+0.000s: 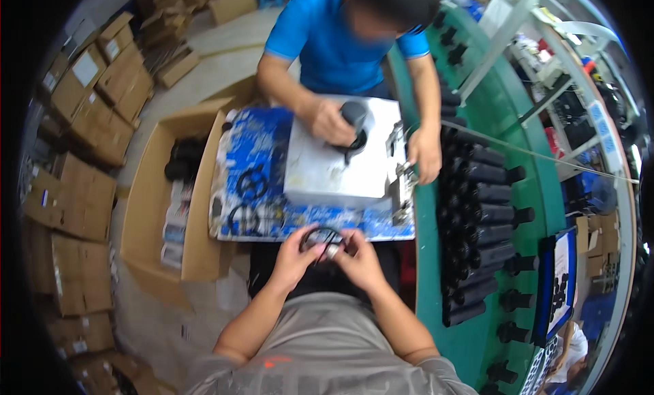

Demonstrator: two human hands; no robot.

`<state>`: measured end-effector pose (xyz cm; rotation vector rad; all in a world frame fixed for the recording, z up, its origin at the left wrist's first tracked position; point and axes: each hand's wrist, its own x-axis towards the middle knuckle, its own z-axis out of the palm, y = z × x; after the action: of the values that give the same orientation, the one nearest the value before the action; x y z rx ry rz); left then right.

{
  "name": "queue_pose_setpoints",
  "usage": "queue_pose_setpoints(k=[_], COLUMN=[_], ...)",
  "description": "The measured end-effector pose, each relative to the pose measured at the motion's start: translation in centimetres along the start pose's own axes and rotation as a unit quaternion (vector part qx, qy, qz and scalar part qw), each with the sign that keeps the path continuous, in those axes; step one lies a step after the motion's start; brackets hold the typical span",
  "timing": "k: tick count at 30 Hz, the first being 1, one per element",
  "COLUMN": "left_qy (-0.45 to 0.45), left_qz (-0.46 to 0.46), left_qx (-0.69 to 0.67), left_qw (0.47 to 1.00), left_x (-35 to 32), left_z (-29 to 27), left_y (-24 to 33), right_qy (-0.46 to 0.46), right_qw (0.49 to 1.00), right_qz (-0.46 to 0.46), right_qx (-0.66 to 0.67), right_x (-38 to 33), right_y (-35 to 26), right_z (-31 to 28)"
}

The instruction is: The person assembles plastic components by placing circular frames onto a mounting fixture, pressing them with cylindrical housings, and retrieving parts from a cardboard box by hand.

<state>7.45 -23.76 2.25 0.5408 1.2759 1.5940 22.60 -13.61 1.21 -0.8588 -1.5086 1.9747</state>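
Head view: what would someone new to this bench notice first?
First, the left hand and right hand meet at the bottom centre, both gripping a black ring over the lap. Across the blue-patterned table, a person in a blue shirt presses a black cylinder onto a white block. On the right, black tubes lie in rows on a green conveyor.

Straight ahead of my hands, the white block [334, 170] and the co-worker's hands [332, 122] bar the way. To my right, rows of black tubes [477, 218] crowd the green tabletop [548, 190]. To my left, black rings [251, 185] lie scattered on the blue sheet [262, 139]; the open cardboard box [160, 211] stands beyond it.
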Motion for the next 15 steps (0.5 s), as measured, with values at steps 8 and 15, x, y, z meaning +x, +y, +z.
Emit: queue_pose_setpoints(k=[8, 15], left_qy=[0.019, -0.057], left_qz=[0.045, 0.153], left_qx=[0.121, 0.316], left_qw=[0.991, 0.935], left_x=[0.8, 4.3], left_z=[-0.5, 0.2], left_y=[-0.1, 3.9], right_qy=[0.048, 0.031], right_qw=[0.993, 0.824], right_qz=[0.002, -0.159], right_qx=[-0.105, -0.544], right_x=[2.0, 4.6], right_y=[-1.4, -8.9], right_z=[1.6, 0.5])
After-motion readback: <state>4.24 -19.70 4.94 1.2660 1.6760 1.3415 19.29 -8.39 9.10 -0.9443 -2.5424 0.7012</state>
